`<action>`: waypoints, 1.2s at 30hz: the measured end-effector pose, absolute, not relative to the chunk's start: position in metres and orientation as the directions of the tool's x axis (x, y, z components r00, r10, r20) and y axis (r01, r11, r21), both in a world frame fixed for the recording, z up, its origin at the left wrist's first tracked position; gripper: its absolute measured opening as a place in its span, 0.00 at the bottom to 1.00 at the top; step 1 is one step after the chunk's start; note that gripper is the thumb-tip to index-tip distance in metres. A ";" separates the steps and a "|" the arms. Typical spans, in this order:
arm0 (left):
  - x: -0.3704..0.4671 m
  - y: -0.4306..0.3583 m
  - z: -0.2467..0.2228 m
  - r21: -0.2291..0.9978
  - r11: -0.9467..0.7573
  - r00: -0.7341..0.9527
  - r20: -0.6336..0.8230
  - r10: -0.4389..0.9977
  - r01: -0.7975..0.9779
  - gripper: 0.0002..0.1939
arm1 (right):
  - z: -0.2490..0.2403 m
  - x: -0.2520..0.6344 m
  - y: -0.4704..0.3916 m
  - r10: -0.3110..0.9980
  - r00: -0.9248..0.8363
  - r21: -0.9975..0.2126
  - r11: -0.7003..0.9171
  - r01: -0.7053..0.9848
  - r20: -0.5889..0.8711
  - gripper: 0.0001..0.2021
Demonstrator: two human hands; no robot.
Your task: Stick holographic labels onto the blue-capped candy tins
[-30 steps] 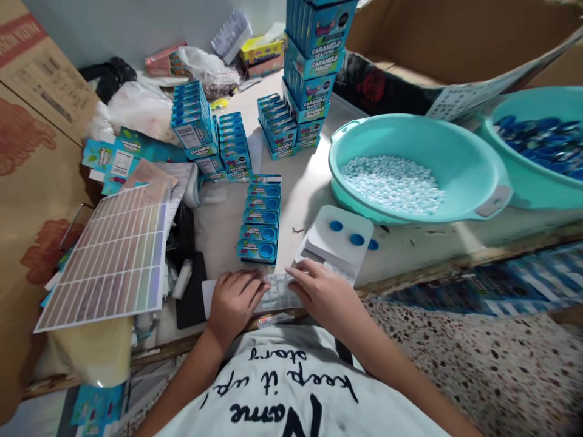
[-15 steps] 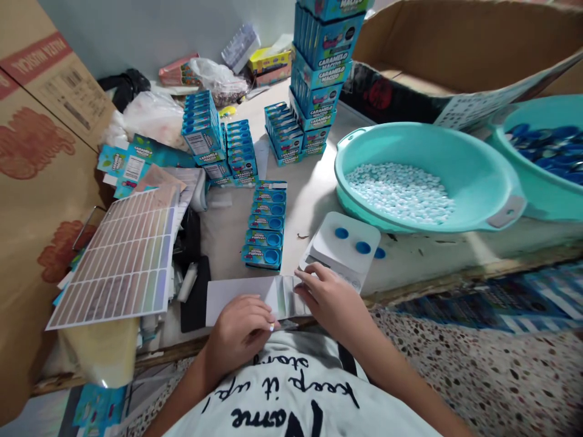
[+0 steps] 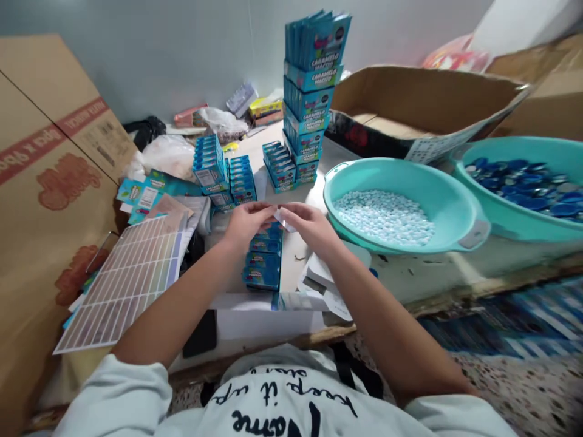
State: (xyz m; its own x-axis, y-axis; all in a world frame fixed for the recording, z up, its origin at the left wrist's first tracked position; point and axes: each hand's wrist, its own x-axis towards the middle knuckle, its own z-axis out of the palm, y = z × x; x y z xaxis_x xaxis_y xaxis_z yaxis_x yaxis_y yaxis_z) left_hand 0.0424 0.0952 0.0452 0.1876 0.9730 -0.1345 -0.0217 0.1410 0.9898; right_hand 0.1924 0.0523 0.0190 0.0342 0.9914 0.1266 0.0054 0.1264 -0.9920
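Observation:
My left hand [image 3: 250,221] and my right hand [image 3: 310,226] meet at the fingertips above a row of blue candy boxes [image 3: 263,261]. A small shiny whitish label [image 3: 285,220] is pinched between them, more plainly in my right hand; it looks like a sticker. The fingers and the label hide the far boxes of the row. Nearer my body lies a pale strip [image 3: 246,301] with silvery pieces on its right part. Under my right forearm sits a white scale [image 3: 314,273], partly covered.
A turquoise tub [image 3: 455,200] of small white candies stands right, with another tub [image 3: 537,224] of blue lids or tins beyond. Stacked candy boxes [image 3: 307,103] rise at the back. A printed grid sheet [image 3: 132,267] and a tall carton [image 3: 59,176] stand left. The open cardboard box [image 3: 382,97] is behind.
Both hands have lifted from the pale strip and moved forward over the row of boxes, with a small label now between the fingertips. The view has tilted upward.

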 end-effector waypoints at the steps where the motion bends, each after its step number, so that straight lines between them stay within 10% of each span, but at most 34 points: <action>1: 0.046 0.103 0.042 0.987 0.163 0.182 -0.160 0.970 0.003 0.21 | 0.014 0.192 0.063 0.988 0.074 -0.991 0.134 -0.012 0.133 0.26; 17: 0.038 0.142 -0.003 0.806 -0.172 0.131 0.118 0.984 0.566 0.08 | -0.028 0.209 0.097 0.972 0.236 -1.000 0.004 0.018 0.008 0.09; 25: 0.043 0.145 -0.015 0.816 -0.131 0.106 0.086 0.991 0.563 0.09 | -0.038 0.213 0.104 0.979 0.181 -0.990 -0.066 -0.128 -0.088 0.23; 30: 0.042 0.143 -0.029 0.877 0.030 0.023 -0.046 0.999 0.480 0.28 | -0.054 0.200 0.093 0.964 0.150 -0.955 -0.182 -0.235 -0.220 0.30; 36: 0.037 0.138 -0.013 0.932 0.025 0.132 -0.078 0.988 0.361 0.21 | -0.051 0.185 0.078 0.934 0.193 -0.940 -0.254 -0.228 -0.300 0.25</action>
State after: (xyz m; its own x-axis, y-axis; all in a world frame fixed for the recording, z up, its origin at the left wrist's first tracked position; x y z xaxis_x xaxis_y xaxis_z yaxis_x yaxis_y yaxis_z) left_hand 0.0369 0.1376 -0.0129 0.1325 0.9881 -0.0783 0.3613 0.0254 0.9321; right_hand 0.1847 0.0776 -0.0508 0.1928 0.9344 -0.2997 -0.2283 -0.2543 -0.9398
